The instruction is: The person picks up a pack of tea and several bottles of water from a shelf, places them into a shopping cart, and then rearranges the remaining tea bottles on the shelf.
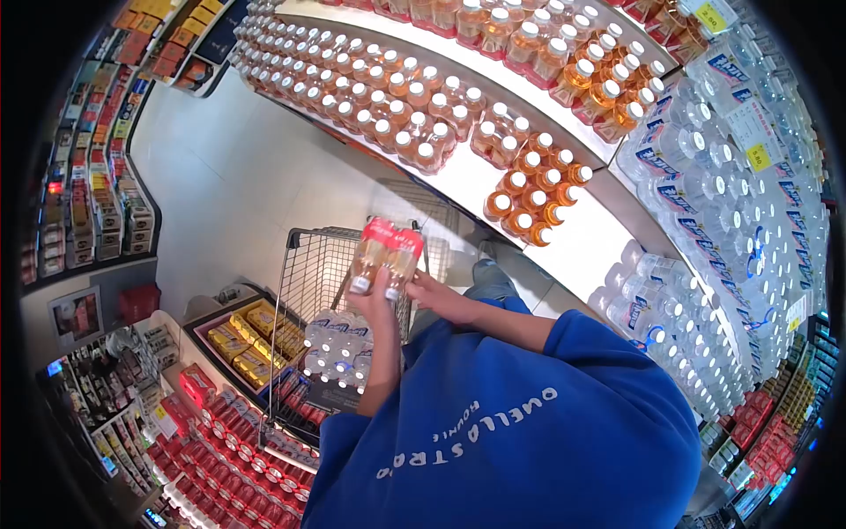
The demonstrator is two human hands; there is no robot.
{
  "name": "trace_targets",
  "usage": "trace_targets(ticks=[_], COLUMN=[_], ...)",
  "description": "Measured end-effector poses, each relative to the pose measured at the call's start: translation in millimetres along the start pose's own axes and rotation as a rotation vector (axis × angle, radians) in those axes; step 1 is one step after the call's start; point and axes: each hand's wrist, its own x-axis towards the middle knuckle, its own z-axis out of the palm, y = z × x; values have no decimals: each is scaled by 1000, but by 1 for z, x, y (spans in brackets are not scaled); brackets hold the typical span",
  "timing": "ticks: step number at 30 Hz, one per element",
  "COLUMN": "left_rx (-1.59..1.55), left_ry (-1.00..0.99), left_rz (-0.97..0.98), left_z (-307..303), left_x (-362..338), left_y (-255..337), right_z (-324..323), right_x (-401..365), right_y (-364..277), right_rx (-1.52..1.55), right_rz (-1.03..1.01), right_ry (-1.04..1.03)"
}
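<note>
A small multipack of bottled drink (401,251) with a red label and white caps is held up over the cart, its caps pointing down toward me. My left hand (377,298) is closed on its near left side by the caps. My right hand (432,297) has its fingers closed against the right side. Below the pack stands a wire shopping cart (293,286). Inside the cart lies a shrink-wrapped pack of clear water bottles (339,348), partly covered by my left forearm.
Shelves ahead carry rows of amber drink bottles (423,150). Clear water packs (705,203) are stacked at the right. Red cans (229,458) and yellow boxes (251,339) fill displays at the lower left. Pale floor (220,167) runs along the aisle.
</note>
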Motion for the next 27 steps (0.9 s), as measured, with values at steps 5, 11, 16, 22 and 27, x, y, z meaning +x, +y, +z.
trace_targets(ticks=[5, 11, 16, 22, 27], left_rx=[8, 156, 310, 624, 470], left_ry=[-69, -109, -122, 12, -92], left_rz=[-54, -70, -126, -297, -299], left_z=[115, 195, 233, 264, 274], left_x=[-4, -4, 18, 38, 60], left_y=[-32, -45, -71, -73, -94], right_z=[-47, -103, -114, -140, -143], right_x=[11, 29, 45, 55, 61], right_y=[-37, -43, -51, -58, -61], right_rx=[405, 490, 562, 686, 668], right_rz=[-98, -48, -193, -178, -259], right_ry=[351, 457, 520, 351, 505])
